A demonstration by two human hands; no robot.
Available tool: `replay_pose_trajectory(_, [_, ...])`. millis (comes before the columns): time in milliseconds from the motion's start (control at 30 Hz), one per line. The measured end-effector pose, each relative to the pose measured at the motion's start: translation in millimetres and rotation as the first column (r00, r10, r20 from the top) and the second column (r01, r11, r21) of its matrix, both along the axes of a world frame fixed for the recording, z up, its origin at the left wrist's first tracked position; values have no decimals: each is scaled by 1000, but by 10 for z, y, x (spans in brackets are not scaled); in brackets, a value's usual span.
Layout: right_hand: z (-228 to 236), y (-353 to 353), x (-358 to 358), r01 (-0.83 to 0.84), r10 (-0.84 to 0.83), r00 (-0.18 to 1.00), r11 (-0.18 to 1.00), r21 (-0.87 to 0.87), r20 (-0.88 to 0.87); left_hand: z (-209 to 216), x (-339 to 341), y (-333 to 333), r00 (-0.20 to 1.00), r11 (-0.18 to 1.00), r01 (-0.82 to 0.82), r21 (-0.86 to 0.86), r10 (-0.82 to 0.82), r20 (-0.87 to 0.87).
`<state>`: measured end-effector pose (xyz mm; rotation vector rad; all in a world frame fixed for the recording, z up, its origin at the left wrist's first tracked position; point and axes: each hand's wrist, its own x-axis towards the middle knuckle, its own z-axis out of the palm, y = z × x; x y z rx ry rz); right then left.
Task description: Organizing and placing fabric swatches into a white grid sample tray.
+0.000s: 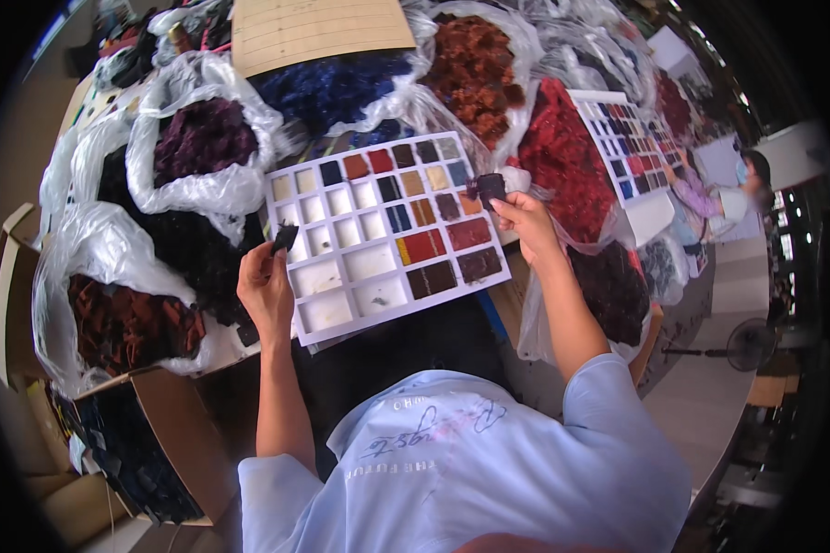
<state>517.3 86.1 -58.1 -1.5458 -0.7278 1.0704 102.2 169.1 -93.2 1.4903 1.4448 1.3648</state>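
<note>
In front of me lies a tilted white sample board (371, 262) divided into square and oblong compartments. Its right side and most of its top row hold coloured fabric swatches; many compartments at the left and middle show bare white. My left hand (266, 284) pinches a small black fabric swatch (286, 237) over the board's left edge. At the board's right edge, the fingers of my right hand (529, 224) close on a dark purple fabric swatch (492, 187). A wispy purple tuft is beside that swatch.
Clear plastic bags of fabric pieces surround the board: purple (205, 138), rust brown (138, 323), blue (332, 88), orange-brown (473, 69) and red (563, 157). A cardboard sheet (323, 32) lies at the back. Another person (701, 195) works at a second swatch board (625, 138) on the right.
</note>
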Motion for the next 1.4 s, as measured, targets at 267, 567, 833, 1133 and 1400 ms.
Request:
replay_pose_trajectory(267, [-79, -1938, 264, 283, -250, 955, 929, -240, 161, 332, 1965, -688, 610, 515, 790, -334, -606, 511])
replay_pose_trajectory(567, [-1208, -3703, 255, 461, 128, 818, 438, -772, 561, -823, 3190, -1593, 10, 294, 808, -510, -873, -488])
replay_pose_trajectory(833, [-1116, -3508, 186, 384, 290, 675, 646, -659, 678, -590, 2799, -1305, 268, 370, 870, -326, -910, -318])
replay_pose_trajectory(1133, [-143, -1763, 27, 51, -51, 997, 999, -8, -59, 286, 1758, -736, 627, 505, 778, -374, -666, 405])
replay_pose_trajectory(1400, [-162, 41, -792, -415, 428, 899, 900, 133, -93, 276, 309, 273, 940, 858, 340, -386, -309, 142])
